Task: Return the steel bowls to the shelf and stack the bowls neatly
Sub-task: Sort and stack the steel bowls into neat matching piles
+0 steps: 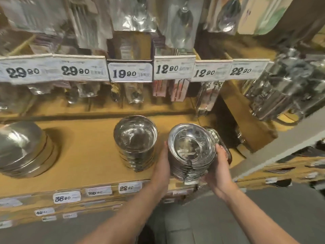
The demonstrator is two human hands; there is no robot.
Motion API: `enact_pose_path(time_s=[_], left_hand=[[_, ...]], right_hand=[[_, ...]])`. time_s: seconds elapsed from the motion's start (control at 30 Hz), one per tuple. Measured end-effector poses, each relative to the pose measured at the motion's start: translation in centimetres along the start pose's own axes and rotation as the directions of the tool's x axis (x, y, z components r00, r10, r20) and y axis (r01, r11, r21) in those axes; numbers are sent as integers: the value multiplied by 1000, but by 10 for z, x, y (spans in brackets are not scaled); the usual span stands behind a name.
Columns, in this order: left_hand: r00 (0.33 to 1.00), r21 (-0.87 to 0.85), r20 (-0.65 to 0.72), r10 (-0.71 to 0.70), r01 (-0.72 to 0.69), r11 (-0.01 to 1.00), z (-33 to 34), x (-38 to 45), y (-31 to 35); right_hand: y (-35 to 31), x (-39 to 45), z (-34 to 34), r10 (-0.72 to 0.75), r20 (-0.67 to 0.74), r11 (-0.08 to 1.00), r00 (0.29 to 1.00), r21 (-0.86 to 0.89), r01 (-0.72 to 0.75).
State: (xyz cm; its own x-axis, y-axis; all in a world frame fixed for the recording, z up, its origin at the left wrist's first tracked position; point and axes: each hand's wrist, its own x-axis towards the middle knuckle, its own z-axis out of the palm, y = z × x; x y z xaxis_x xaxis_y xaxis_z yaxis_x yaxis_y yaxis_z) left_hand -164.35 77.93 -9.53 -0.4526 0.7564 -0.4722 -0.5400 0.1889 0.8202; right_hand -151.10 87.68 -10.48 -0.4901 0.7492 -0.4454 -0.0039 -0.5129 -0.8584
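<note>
Fingers [222,150] of both hands are clamped around a stack of steel bowls [190,152], held just beside another stack [136,141] on the shelf [84,148].

A stack of nested steel bowls [190,154] is clasped between both hands at the front edge of the yellow shelf [84,148], tilted so its open top faces the camera. The left hand [162,161] presses flat against the side nearer the shelf's middle; the right hand [219,166] cups the opposite side. Farther back on the shelf stands a second bowl stack [135,141], upright. Larger bowls [24,148] sit toward the shelf's left end. Price tags [130,72] hang above the shelf.
</note>
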Motion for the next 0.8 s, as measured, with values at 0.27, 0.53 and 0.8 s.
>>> enact_pose_path(time_s=[0.27,0.53,0.8], left_hand=[[991,-38,-93,100,-104,994,15,42,-10],[937,-111,-282,206,-245,963,27,72,8],[936,-195,-281,214,-274,942,34,71,7]], right_hand=[[-4,51,-5,13,61,997,998,79,-18],[-20,83,6,91,119,994,989,48,-98],[-23,88,10,103,107,986,989,116,-116]])
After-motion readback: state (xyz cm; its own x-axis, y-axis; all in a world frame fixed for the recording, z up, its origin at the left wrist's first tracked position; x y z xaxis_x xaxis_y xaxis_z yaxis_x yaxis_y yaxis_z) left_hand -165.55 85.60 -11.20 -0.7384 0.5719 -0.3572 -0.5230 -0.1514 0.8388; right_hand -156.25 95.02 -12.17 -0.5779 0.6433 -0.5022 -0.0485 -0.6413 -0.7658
